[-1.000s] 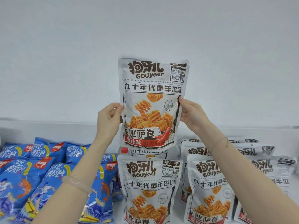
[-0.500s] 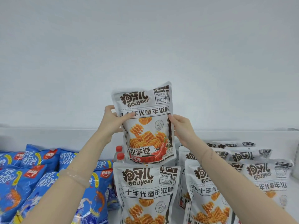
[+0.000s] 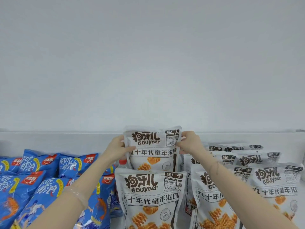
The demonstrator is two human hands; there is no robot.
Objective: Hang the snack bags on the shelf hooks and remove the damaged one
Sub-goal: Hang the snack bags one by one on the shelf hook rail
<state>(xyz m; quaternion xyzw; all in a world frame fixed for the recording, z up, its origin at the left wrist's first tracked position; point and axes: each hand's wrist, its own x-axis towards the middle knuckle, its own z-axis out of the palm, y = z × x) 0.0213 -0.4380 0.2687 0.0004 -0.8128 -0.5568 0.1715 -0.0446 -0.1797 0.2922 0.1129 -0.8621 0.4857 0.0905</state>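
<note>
1. Head view, only view. Left hand (image 3: 117, 150) closed on upper left edge of held grey snack bag (image 3: 152, 148), thumb across the front, fingers behind.
2. Right hand (image 3: 188, 142) pinching the same bag's upper right corner, fingertips (image 3: 179, 145) on the date panel.
3. Held bag upright, at 6 o'clock of frame centre, low against white back wall (image 3: 148, 63); lower half hidden behind front grey bag (image 3: 151, 195).
4. More grey bags (image 3: 272, 182) stacked at 4 o'clock, overlapping, leaning back.
5. Blue shrimp-snack bags (image 3: 33, 179) piled at 8 o'clock, touching one another, under left forearm.
6. Red bottle cap (image 3: 123, 161) just beside held bag's lower left edge, behind front bag; bottle itself mostly hidden.
7. Clear bracelet (image 3: 76, 194) on left wrist.
8. No hooks visible anywhere; shelf ledge (image 3: 57, 139) runs across at 9 to 3 o'clock, bare.
9. Step, judged: seating one grey bag into the row behind the front bag, or checking it; cannot tell which. No tear or dent readable on held bag.
10. Next move, judged: needs hang hole at top seal found and lined up with a hook, both hands keeping the top edge flat; if bag turns out damaged, needs pulling clear of the row instead.
11. Risk, judged: crinkly film, light; two-edge grip fine, one-hand grip likely to let it sag.
</note>
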